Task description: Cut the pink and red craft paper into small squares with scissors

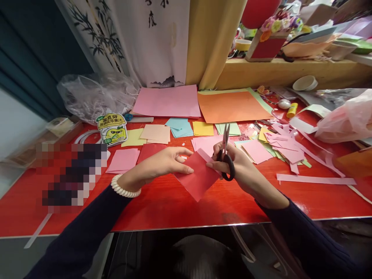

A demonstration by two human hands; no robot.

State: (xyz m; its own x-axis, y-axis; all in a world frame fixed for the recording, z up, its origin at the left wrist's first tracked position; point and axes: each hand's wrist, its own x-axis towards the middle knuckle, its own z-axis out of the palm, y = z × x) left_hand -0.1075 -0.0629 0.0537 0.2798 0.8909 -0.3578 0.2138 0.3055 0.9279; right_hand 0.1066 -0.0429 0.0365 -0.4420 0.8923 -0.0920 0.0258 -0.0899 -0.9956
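Between my two hands is a red paper square (197,180), turned corner-down above the table. My left hand (171,161) pinches its left side between thumb and fingers. At the upper right edge my right hand (225,159) grips the same paper with thumb and finger. Black-handled scissors (229,164) also hang on my right hand, blades pointing up and away from the paper. A light pink strip (205,155) shows along the paper's upper right edge; whether it is joined to the red sheet I cannot tell. Pink sheets (207,142) lie just behind my hands.
Small paper stacks in pink (123,160), peach (155,133), blue (179,128) and yellow (202,128) line the red table (162,213). Large pink (167,101) and orange (232,105) sheets lie behind. Pink scraps (287,147), a glue stick (292,110) and a plastic bag (345,118) are at right.
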